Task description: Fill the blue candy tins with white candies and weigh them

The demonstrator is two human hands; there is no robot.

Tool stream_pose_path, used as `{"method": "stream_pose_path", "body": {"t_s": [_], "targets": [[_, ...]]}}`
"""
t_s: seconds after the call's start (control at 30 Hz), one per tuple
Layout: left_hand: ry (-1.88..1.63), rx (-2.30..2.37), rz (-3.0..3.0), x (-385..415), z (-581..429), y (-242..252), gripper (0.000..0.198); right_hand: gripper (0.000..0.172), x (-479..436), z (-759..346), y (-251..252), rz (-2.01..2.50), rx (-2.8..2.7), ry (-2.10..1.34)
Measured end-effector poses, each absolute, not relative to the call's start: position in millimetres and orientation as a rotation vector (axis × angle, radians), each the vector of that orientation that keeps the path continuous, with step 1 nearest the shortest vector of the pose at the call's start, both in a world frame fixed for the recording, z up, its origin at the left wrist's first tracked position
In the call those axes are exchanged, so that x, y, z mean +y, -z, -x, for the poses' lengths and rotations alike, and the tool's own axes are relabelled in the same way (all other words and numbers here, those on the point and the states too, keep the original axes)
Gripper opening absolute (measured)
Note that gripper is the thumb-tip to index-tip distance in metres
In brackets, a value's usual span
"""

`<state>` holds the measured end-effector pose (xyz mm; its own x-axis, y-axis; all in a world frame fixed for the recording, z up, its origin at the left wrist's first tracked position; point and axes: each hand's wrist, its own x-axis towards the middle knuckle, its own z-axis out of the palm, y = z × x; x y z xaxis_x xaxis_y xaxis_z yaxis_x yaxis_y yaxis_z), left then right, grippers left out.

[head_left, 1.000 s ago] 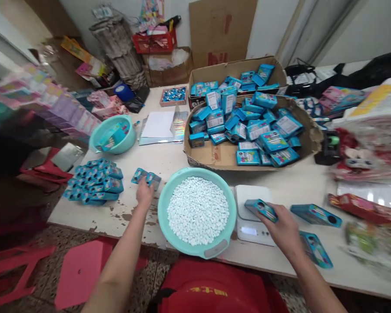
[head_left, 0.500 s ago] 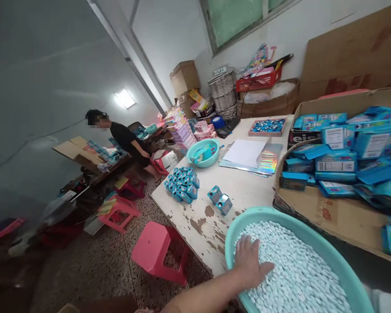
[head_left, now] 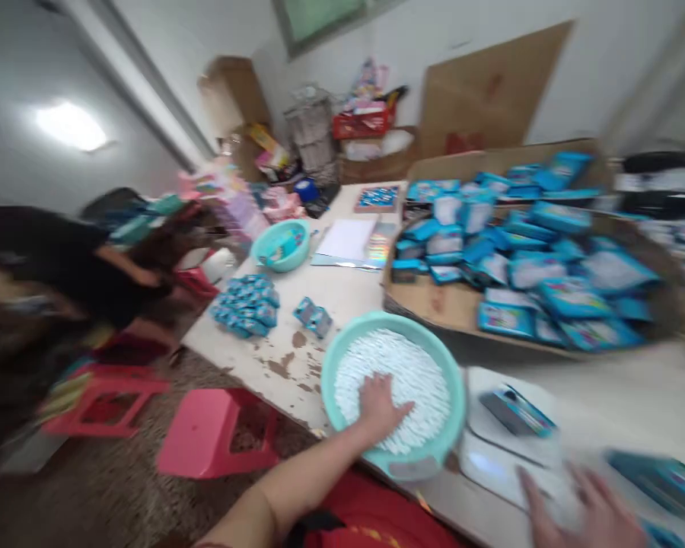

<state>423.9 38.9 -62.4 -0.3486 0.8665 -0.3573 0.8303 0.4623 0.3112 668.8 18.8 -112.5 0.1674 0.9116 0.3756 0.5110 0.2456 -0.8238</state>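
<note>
My left hand [head_left: 380, 407] lies palm down on small white tablet-like pieces [head_left: 419, 373] in a turquoise basin [head_left: 455, 380]. Its fingers are spread and grip nothing. To the right of the basin, a white device like a weighing scale [head_left: 505, 449] bears a blue box [head_left: 518, 411] on its top plate. My right hand [head_left: 582, 510] is at the lower edge of the view, by the front of the scale. It is blurred, with thumb and fingers apart and nothing visible between them. Another blue box [head_left: 662, 479] lies to its right, smeared by motion.
A large open carton [head_left: 434, 303] holds many blue boxes behind the basin. Upright blue boxes [head_left: 245, 304] cluster at the table's left edge, with two more [head_left: 313, 316] beside them. Further back stand a smaller basin [head_left: 297, 262] and paper sheets [head_left: 348, 240]. A red stool [head_left: 199, 434] and a person [head_left: 62, 259] are left.
The view has swung right, bringing the scale and my right hand into sight. My left hand stays in the basin. The person at the left appears larger and nearer.
</note>
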Motion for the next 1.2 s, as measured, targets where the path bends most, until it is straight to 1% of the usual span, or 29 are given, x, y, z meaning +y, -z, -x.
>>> {"method": "stream_pose_path", "body": {"t_s": [0.07, 0.13, 0.2, 0.3, 0.4, 0.6, 0.7, 0.8, 0.9, 0.97, 1.03, 1.1, 1.2], "targets": [[-0.103, 2.27, -1.513, 42, -427, 65, 0.063, 0.046, -9, -671, 111, 1.476, -1.484, -0.374], [-0.156, 2.241, -1.662, 49, -427, 71, 0.049, 0.034, -34, -666, 111, 1.484, -1.533, -0.422], [-0.219, 2.189, -1.781, 56, -425, 79, 0.038, 0.026, -54, -661, 116, 1.51, -1.566, -0.535], [-0.297, 2.174, -1.822, 66, -418, 85, 0.028, 0.021, -78, -664, 125, 1.59, -1.525, -0.713], [-0.411, 2.147, -1.784, 75, -409, 76, 0.023, 0.022, -91, -675, 131, 1.658, -1.413, -0.823], [-0.594, 2.113, -1.591, 82, -399, 37, 0.024, 0.027, -87, -689, 136, 1.71, -1.266, -0.878], [-0.625, 2.087, -1.568, 79, -398, 30, 0.027, 0.029, -83, -690, 138, 1.718, -1.217, -0.892], [-0.594, 2.074, -1.655, 75, -395, 35, 0.027, 0.031, -80, -688, 139, 1.716, -1.2, -0.926], [-0.443, 2.014, -1.906, 75, -391, 41, 0.022, 0.034, -77, -687, 139, 1.715, -1.196, -0.947], [-0.348, 2.0, -1.946, 78, -387, 44, 0.02, 0.036, -74, -687, 138, 1.713, -1.198, -0.953], [-0.397, 2.036, -1.792, 81, -382, 46, 0.017, 0.037, -71, -688, 136, 1.71, -1.203, -0.962], [-0.564, 1.983, -1.473, 84, -377, 45, 0.019, 0.038, -69, -688, 135, 1.707, -1.198, -0.973], [-0.769, 1.722, -0.947, 86, -376, 40, 0.037, 0.04, -66, -689, 135, 1.709, -1.161, -1.004]]}}
